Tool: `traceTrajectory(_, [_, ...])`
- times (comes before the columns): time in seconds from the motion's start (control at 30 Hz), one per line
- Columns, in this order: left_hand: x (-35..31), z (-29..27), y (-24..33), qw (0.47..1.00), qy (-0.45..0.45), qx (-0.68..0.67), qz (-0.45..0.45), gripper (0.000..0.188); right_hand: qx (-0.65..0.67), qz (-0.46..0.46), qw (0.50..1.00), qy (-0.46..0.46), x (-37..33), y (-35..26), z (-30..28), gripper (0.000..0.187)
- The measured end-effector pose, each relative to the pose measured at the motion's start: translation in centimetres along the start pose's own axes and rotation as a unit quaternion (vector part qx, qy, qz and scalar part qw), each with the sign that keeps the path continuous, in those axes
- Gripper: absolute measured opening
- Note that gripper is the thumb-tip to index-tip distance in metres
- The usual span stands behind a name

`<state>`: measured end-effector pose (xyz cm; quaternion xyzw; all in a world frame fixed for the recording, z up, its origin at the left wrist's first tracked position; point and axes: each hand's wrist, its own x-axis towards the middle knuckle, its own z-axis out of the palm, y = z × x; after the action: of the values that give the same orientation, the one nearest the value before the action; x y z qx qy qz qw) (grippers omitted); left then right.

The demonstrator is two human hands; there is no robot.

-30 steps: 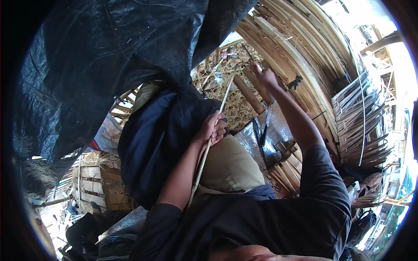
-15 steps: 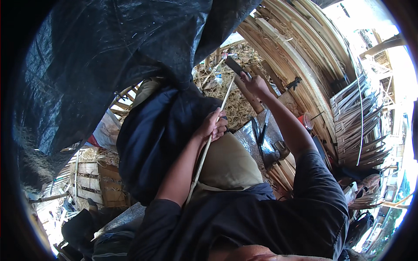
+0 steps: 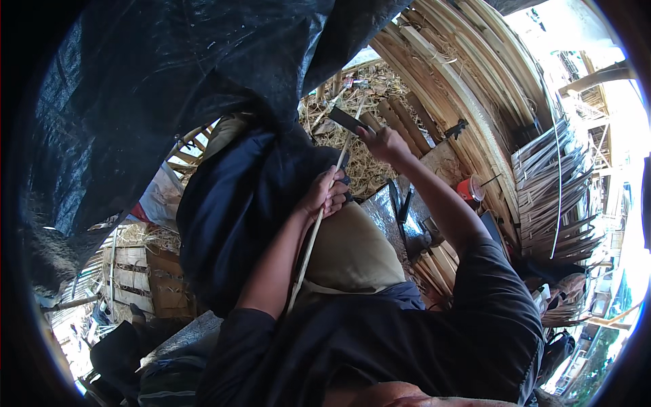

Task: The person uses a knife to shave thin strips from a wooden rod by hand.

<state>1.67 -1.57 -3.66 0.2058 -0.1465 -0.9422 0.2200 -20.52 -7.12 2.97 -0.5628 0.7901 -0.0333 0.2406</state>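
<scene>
A long, thin, pale wooden strip (image 3: 308, 261) runs slantwise from beside my waist, over my thigh, toward the shavings beyond my knee. My left hand (image 3: 325, 195) is closed around it near the knee. Farther along, my right hand (image 3: 385, 144) grips a knife with a broad, dark, squarish blade (image 3: 347, 121). The blade lies across the strip, a short way beyond my left hand; whether it touches cannot be made out. Most of the knife's handle is hidden in my fist. Dark cloth (image 3: 237, 210) covers my left leg.
Long split wooden strips (image 3: 468, 88) are stacked at the far right, beside bundled dry leaves (image 3: 559, 193). Shavings (image 3: 366, 173) litter the ground. Another dark-handled tool (image 3: 406, 205) and a red cup (image 3: 469, 188) are near my right forearm. A black tarp (image 3: 183, 68) hangs at upper left.
My right hand and the knife have moved nearer to me and slightly left, along the strip toward my left hand. My left hand keeps its hold, nearly still.
</scene>
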Motion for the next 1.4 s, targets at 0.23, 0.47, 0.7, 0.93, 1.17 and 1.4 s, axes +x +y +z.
traceTrajectory(0.23, [0.3,-0.7,-0.3,1.000,-0.022,-0.001,0.007,0.030,0.017,-0.011,1.000,0.000,0.7,-0.3,1.8,0.081])
traceTrajectory(0.47, [0.3,-0.2,-0.6,0.999,-0.032,0.020,0.006,0.029,0.033,0.025,0.997,0.060,1.3,0.2,1.9,0.081])
traceTrajectory(0.7, [0.2,-0.3,-0.6,1.000,-0.005,-0.011,-0.001,0.029,-0.008,0.066,0.994,0.083,1.7,0.1,0.6,0.081])
traceTrajectory(0.93, [-0.3,-1.3,-0.8,1.000,-0.020,-0.013,0.002,0.031,0.037,0.063,0.997,0.040,0.7,1.1,2.4,0.080])
traceTrajectory(1.17, [-0.8,-0.2,-0.4,1.000,-0.004,0.008,0.003,0.030,0.063,0.059,0.995,0.054,0.3,2.0,1.6,0.079])
traceTrajectory(1.4, [-0.5,-0.1,-0.4,1.000,0.000,-0.014,-0.012,0.031,0.015,0.065,0.998,-0.001,0.7,1.7,1.2,0.082])
